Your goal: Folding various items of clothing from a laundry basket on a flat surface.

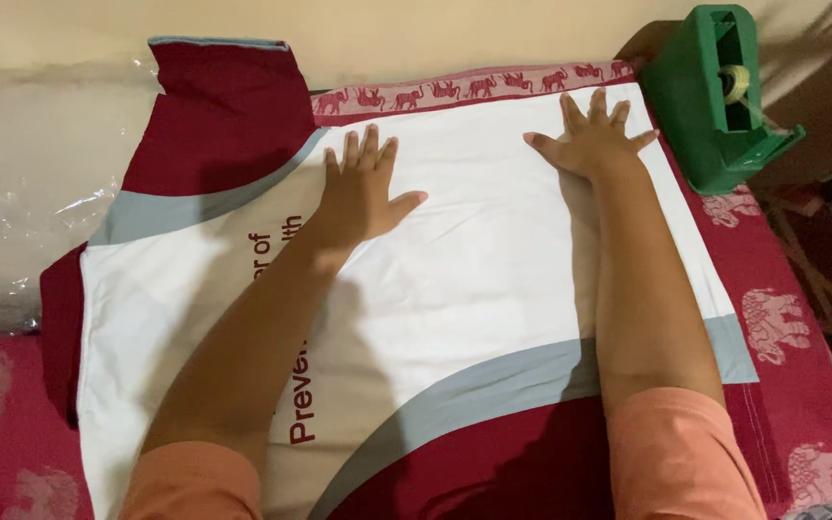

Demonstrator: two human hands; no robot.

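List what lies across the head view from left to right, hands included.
Clear plastic wrap → dark red sleeve of the shirt → left hand flat on the white shirt panel → right hand flat on it → green tape dispenser.

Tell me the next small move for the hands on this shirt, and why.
Probably sweep both palms outward. The left hand and right hand lie flat, fingers spread, on the white panel of the shirt, which is spread over the red elephant-print cloth. Faint creases show between the hands, and the maroon sleeve is not yet folded in.
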